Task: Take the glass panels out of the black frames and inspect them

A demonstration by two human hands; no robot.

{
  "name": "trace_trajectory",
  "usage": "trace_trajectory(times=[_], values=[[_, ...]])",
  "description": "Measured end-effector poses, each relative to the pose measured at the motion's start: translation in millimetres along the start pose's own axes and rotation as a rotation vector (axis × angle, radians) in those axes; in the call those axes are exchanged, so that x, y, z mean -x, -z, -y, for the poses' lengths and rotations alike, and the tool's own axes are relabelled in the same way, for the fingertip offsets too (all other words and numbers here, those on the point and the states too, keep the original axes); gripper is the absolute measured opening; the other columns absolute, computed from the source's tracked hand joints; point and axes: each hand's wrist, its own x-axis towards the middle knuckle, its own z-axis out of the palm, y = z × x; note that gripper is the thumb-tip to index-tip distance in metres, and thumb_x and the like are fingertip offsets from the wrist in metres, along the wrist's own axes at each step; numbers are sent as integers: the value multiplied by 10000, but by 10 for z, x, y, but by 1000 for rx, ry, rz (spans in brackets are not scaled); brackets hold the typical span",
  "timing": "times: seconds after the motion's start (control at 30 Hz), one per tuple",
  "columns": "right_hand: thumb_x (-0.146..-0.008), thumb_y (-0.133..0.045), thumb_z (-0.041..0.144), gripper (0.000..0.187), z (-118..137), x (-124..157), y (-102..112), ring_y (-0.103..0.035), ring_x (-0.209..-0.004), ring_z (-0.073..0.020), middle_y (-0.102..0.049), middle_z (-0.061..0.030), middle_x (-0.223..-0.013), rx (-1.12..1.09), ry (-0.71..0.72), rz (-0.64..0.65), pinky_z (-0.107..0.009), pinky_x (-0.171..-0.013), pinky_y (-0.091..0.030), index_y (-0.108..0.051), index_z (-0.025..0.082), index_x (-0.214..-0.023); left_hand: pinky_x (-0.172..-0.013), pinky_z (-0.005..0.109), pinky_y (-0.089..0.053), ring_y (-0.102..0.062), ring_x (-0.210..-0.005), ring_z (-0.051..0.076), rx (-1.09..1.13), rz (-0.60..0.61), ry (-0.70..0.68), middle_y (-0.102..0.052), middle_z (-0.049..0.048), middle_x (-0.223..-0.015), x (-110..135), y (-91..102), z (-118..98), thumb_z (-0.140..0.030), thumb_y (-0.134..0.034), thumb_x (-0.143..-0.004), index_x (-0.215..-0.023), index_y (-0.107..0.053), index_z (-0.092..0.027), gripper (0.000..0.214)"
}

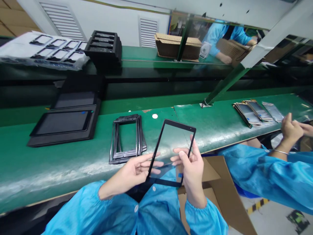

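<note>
Between my hands is a clear glass touch panel (171, 140) with a black border, tilted above the bench's front edge. My right hand (193, 166) grips its right side, thumb on the near face and fingers behind. At the lower left edge, my left hand (137, 171) has its thumb near the border and its fingers behind the glass, seen through it. A stack of black rectangular frames (127, 155) lies on the bench just left of the panel. Farther left, a dark screen panel (62, 123) rests in a black foam tray (61, 140).
A green bench (61, 169) runs across. A co-worker's hands (292, 129) are at right, near several stacked panels (251, 112). An open cardboard box (225, 192) stands below the edge. A slanted post (225, 83) rises behind. The shelf holds black trays (104, 45) and frames on white wrap (17, 49).
</note>
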Motion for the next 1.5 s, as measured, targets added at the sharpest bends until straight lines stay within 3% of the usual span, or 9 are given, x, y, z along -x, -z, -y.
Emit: trace_trajectory(times=[0.13,0.43,0.77,1.0,1.23,1.4,1.5], values=[[-812,-857,363,1004,-86,-78,1,-760,-562,-178,-814,-16,-845,-53,-61,-7,-255,-499,-635,-357,209,-1669,-917,373,-594,-794,-1118,374,84,63,-1,-666,266,-1465,-9,-31,-55,-447,-800,-945,-1605,-517,-256,743],[-796,-892,337,1015,-216,-99,49,-745,-554,-144,-822,-6,-869,-92,-93,-7,-213,-501,-620,-373,240,-1663,-741,289,-621,-807,-1078,377,120,46,-17,-685,273,-1437,-74,10,144,-298,-865,-880,-1563,-552,-250,753],[-834,-886,358,1040,-257,-106,143,-749,-578,-156,-823,-17,-900,-52,-67,16,-240,-529,-637,-309,243,-1691,-672,243,-606,-830,-1000,356,83,6,-44,-741,253,-1358,-123,-44,136,-248,-864,-860,-1489,-609,-195,681],[-824,-883,383,1034,-238,-101,134,-737,-570,-158,-822,-29,-897,-6,-59,-16,-244,-523,-621,-332,230,-1686,-694,239,-608,-835,-983,341,129,36,-52,-728,266,-1374,-170,22,277,-221,-860,-869,-1502,-575,-209,695],[-792,-901,389,1012,-229,-113,121,-724,-541,-151,-808,-19,-867,-39,-102,19,-228,-481,-593,-396,214,-1652,-675,231,-593,-825,-751,197,157,22,-90,-798,154,-1171,-189,-14,296,-145,-825,-863,-1537,-583,-226,720],[-801,-906,391,1071,-226,-30,108,-741,-543,-172,-815,-29,-873,-13,-128,115,-243,-470,-601,-323,210,-1681,-850,294,-640,-739,-1240,305,66,-6,-209,-635,177,-1513,-240,5,82,-93,-716,-926,-1637,-454,-320,792],[-829,-889,397,1089,-276,51,110,-754,-550,-188,-811,-27,-860,-15,-160,192,-251,-466,-600,-262,215,-1701,-738,293,-669,-805,-1087,298,127,-35,-210,-593,187,-1569,-330,36,-50,-149,-671,-970,-1602,-500,-317,676]])
